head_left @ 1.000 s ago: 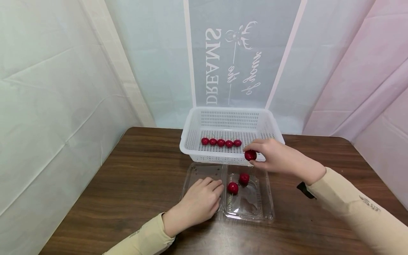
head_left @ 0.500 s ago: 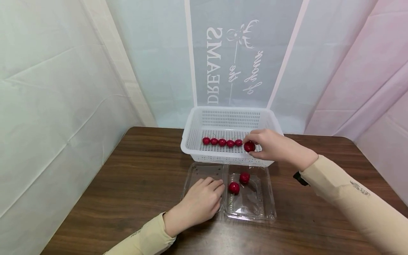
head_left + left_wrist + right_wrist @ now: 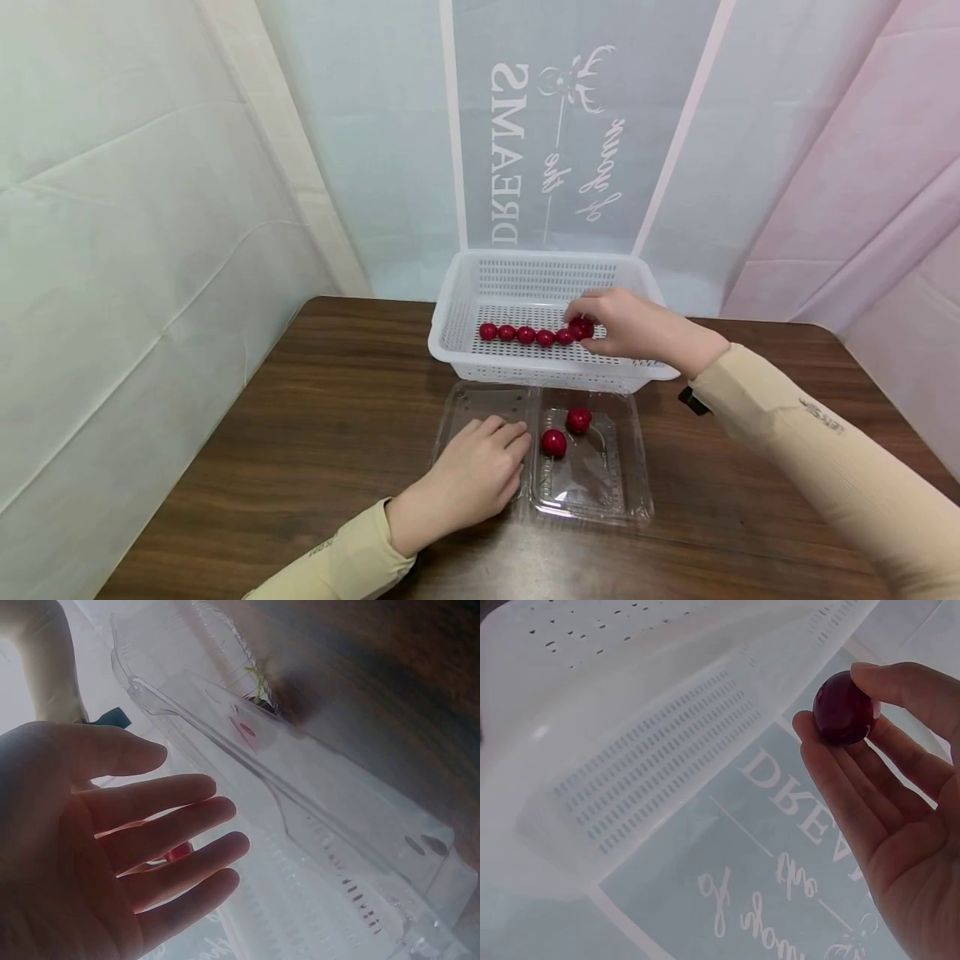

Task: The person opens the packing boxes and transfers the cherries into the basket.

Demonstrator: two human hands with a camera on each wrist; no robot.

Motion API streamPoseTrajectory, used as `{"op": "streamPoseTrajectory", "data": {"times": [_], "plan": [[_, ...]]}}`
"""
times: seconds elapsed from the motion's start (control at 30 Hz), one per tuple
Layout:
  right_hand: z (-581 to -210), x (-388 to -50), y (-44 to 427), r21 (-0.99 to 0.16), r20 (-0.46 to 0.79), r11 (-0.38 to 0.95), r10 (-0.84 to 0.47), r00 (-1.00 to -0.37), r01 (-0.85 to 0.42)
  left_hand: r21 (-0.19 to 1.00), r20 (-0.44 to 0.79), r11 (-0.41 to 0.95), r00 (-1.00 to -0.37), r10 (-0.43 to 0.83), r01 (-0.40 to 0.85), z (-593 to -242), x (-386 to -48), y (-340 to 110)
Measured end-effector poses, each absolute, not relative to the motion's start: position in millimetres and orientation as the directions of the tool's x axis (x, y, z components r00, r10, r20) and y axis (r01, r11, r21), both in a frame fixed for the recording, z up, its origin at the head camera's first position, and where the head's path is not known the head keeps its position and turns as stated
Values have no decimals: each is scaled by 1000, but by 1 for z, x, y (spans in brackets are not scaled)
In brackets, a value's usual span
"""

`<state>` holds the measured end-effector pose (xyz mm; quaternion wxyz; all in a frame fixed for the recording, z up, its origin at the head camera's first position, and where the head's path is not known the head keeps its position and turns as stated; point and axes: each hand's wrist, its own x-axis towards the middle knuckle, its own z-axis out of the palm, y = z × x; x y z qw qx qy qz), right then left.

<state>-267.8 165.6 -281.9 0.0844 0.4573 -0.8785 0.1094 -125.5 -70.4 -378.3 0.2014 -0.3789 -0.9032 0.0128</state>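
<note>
My right hand [image 3: 633, 327] is over the right part of a white plastic basket [image 3: 510, 364], pinching a cherry [image 3: 581, 327] between thumb and fingertips. In the right wrist view, the held cherry [image 3: 845, 709] looks dark red, round and glossy. To its left, several cherries [image 3: 526, 335] lie in a row on the basket floor. My left hand [image 3: 474, 473] rests over the left half of an open clear clamshell box [image 3: 581, 492]; its fingers look extended and hold nothing in the left wrist view. Two more cherries, one of them a front cherry [image 3: 553, 442], sit in the box's right half.
Both containers stand on a dark brown wooden table [image 3: 322, 400], the basket behind the box. A pale curtain [image 3: 375, 167] with mirrored lettering hangs behind the basket. Light fabric walls [image 3: 150, 250] flank the table.
My right hand has carried the cherry from above the basket's front rim inward and slightly left, lower towards the right end of the row. My left hand has stayed in place.
</note>
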Motion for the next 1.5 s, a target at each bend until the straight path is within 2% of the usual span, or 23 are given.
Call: {"op": "streamPoseTrajectory", "data": {"times": [0.43,1.0,1.5], "plan": [[-280,-285,157,-146,183,587,-775,-605,-796,-186,353,715,-633,688,674,-377,-126,-70],[-280,-306,149,-182,126,581,-786,-605,-793,-181,353,716,-635,687,674,-377,-125,-71],[-281,-320,140,-255,31,651,-734,-679,-715,-171,348,714,-636,688,679,-376,-126,-71]]}}
